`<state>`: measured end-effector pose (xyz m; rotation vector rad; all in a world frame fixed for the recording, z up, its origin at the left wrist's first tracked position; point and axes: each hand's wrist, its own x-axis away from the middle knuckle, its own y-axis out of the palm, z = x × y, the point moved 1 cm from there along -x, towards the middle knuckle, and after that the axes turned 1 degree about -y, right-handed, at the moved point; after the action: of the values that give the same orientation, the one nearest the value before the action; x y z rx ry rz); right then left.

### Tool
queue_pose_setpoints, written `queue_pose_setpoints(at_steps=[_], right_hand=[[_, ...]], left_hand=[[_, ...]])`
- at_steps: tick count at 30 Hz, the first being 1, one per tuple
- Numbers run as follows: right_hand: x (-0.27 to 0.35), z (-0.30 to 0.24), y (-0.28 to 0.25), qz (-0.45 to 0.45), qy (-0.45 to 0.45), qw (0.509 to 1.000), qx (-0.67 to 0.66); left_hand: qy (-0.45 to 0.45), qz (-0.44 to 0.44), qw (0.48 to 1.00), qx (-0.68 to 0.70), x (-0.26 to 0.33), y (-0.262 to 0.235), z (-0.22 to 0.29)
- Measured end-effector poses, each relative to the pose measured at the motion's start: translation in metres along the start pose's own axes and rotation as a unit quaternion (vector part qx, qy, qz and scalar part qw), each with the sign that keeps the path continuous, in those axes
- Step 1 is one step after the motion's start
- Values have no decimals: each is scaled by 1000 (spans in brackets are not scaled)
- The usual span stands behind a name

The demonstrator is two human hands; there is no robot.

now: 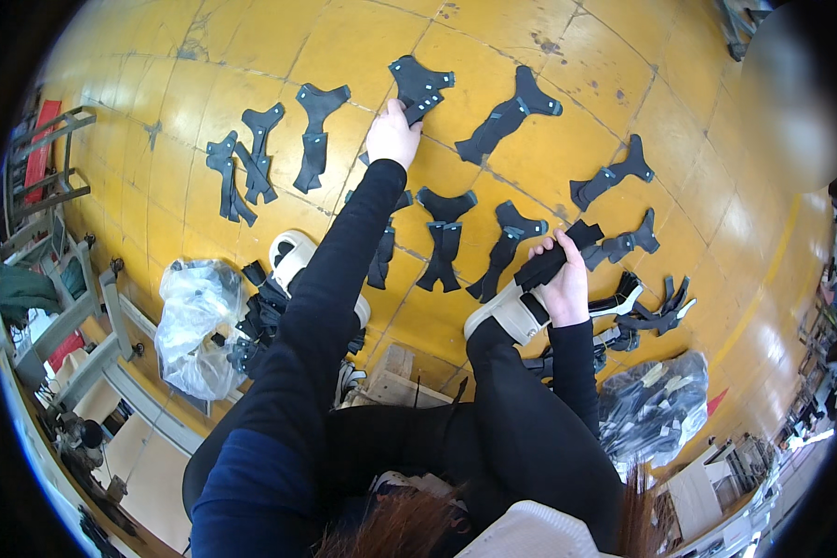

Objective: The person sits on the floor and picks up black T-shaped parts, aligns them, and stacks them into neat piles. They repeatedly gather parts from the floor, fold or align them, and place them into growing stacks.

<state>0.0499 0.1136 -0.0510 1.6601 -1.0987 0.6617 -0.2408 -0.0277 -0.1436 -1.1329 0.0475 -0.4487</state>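
Left arm stretched far forward, left hand (392,138) palm down (fingers curled), right hand (564,279) clenched

Black cut pieces (505,118) across yellow floor (251,56), both hands (392,137) gripping pieces.

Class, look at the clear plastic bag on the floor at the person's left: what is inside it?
The clear plastic bag is crumpled and glossy; a few small dark bits show through. Folds and glare cover the rest, so its contents cannot be told. Black pieces lie beside it.
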Motion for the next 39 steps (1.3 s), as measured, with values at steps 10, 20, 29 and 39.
queue_pose_setpoints(at_steps=[10,20,29,39], right_hand=[[-2,1,-3,-6,16,1000,-11],[1,-9,-10,1,-6,1000,18],[4,-5,3,12,-4,1000,25],[9,5,15,7,17,999,35]], left_hand=[[18,47,993,-109,3,-4,21],[-130,-106,795,583,-21,-73,-68],[-281,-55,783,552,-33,-139,-231],[-255,-6,963,91,-12,-141,-318]])
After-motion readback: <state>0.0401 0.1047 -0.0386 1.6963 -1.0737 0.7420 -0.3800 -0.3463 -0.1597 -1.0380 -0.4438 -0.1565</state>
